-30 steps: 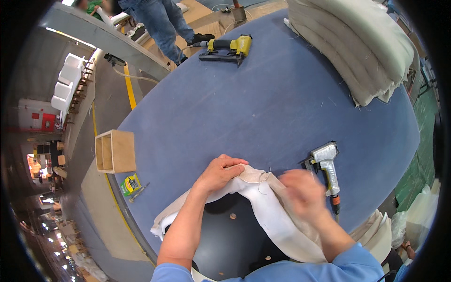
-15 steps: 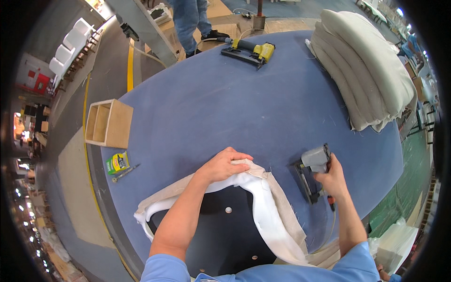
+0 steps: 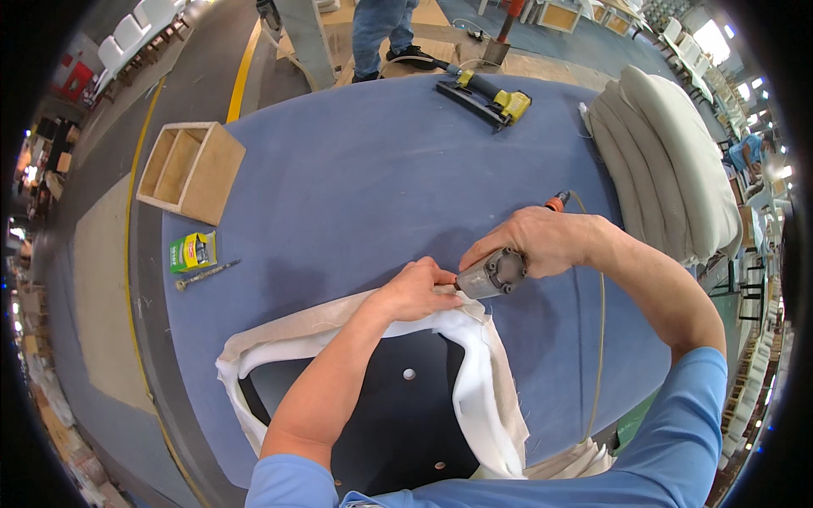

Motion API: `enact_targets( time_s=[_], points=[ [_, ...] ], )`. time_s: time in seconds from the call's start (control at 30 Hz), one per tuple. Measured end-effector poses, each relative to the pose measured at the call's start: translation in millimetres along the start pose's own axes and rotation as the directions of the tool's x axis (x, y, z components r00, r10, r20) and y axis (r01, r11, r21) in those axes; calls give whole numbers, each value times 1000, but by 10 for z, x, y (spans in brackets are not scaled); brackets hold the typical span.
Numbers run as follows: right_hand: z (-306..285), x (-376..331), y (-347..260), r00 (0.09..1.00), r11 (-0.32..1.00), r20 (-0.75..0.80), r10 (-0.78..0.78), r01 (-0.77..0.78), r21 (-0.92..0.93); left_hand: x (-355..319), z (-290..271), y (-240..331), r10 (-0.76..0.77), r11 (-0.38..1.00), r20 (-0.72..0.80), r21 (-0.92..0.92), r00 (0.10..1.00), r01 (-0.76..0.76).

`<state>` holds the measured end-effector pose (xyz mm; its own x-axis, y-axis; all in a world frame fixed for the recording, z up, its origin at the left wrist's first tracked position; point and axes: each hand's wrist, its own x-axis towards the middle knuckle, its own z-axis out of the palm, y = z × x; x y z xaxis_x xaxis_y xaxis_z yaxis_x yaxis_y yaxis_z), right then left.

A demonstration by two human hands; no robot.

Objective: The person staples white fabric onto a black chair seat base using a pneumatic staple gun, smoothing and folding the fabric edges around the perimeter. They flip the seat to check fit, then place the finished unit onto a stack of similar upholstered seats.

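Observation:
A black seat board lies on the blue worktable, wrapped at its edges in white foam and beige fabric. My left hand presses the fabric down at the board's far corner. My right hand grips a grey pneumatic staple gun, its nose set against the fabric right beside my left fingers. The gun's air hose runs from an orange fitting down toward the table's near edge.
A wooden box stands at the table's far left, with a small green and yellow box and a metal tool near it. A yellow nail gun lies at the far edge. Stacked cushions fill the right. A person's legs stand beyond.
My right hand picked up the staple gun from the table and brought it left to the fabric corner beside my left hand. My left hand stayed on the fabric.

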<state>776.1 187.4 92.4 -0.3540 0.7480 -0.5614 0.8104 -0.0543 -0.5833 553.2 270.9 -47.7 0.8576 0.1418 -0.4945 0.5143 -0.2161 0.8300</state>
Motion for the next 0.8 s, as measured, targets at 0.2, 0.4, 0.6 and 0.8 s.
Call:
enact_targets(
  time_s=[0.2, 0.4, 0.6, 0.8],
  points=[
    [-39, 84, -29, 998, 996, 17, -68, 69, -58, -10, -28, 56, -30, 997, 21, 77, 999, 28],
    [-56, 121, -91, 995, 989, 36, -90, 93, -119, -17, -39, 79, -25, 996, 28, 87, 999, 23],
    [-70, 159, -163, 996, 988, 58, -74, 81, -131, 9, -1, 5, 45, 994, -28, 102, 999, -42],
    [-65, 160, -123, 996, 990, 64, -67, 75, -119, 26, 6, 19, 17, 996, -15, 85, 1000, -15]
  ],
)
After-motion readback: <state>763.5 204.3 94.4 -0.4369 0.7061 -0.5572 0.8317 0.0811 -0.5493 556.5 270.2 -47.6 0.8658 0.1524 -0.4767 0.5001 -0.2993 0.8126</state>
